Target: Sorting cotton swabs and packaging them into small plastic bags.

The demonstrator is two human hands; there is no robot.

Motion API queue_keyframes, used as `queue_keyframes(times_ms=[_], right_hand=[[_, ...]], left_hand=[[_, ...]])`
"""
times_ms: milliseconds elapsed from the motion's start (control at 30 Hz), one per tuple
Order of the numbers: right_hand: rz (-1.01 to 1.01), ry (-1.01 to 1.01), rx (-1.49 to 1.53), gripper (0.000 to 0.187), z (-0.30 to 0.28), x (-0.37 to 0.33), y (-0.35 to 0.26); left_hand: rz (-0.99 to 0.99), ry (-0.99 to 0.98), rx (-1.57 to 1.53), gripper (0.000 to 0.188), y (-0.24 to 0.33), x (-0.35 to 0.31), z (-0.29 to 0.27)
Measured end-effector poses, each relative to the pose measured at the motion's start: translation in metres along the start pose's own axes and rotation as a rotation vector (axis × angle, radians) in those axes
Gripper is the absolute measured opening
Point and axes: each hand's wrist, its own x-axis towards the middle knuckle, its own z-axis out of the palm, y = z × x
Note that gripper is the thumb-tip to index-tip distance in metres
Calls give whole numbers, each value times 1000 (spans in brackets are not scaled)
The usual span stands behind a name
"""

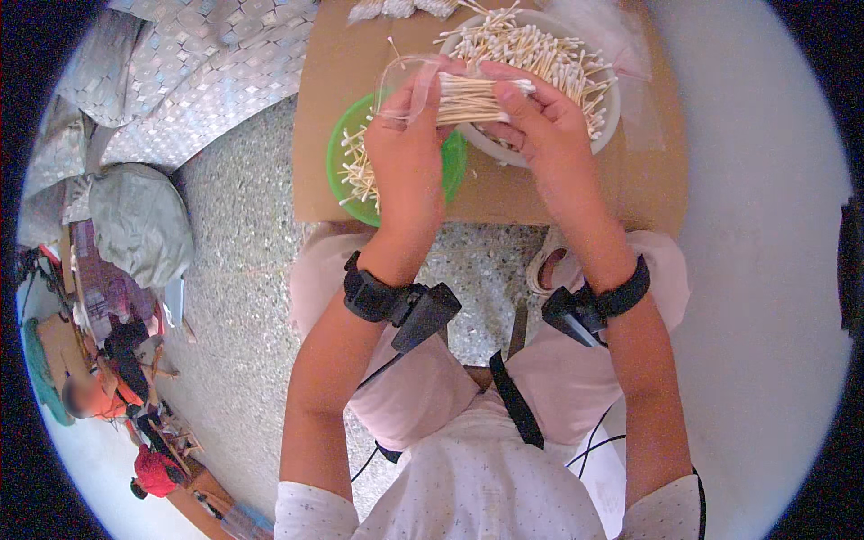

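Observation:
A bundle of cotton swabs (472, 99) with pale wooden sticks and white tips lies sideways between my hands. My left hand (409, 135) is closed round its left end, along with a clear plastic bag (396, 83) whose film stretches over the fingers. At the right end, the thumb and fingers of my right hand (551, 126) grip the white tips. Below my left hand, partly covered by it, sits a green bowl (337, 171) with loose swabs in it. Behind my right hand a white bowl (616, 112) is heaped with many more swabs.
Both bowls stand on a brown cardboard surface (639, 193) before my knees. Clear plastic film (634, 54) lies at its far right, and white bundles (405, 7) at the far edge. Patterned cloth (216, 63) hangs at the far left. Two people sit at the lower left.

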Motion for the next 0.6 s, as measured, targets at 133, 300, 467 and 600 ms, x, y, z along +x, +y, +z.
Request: queue_keyframes(times_ms=[133, 300, 467, 600], right_hand=[[148, -78, 362, 36, -4, 2, 4], [161, -64, 406, 37, -3, 0, 3], [-100, -5, -33, 35, 4, -3, -9], [-153, 66, 35, 36, 15, -8, -3]], left_hand=[[67, 121, -146, 25, 2, 1, 4], [137, -27, -40, 44, -6, 4, -5], [28, -73, -224, 57, 7, -2, 5], [55, -35, -283, 41, -1, -9, 17]])
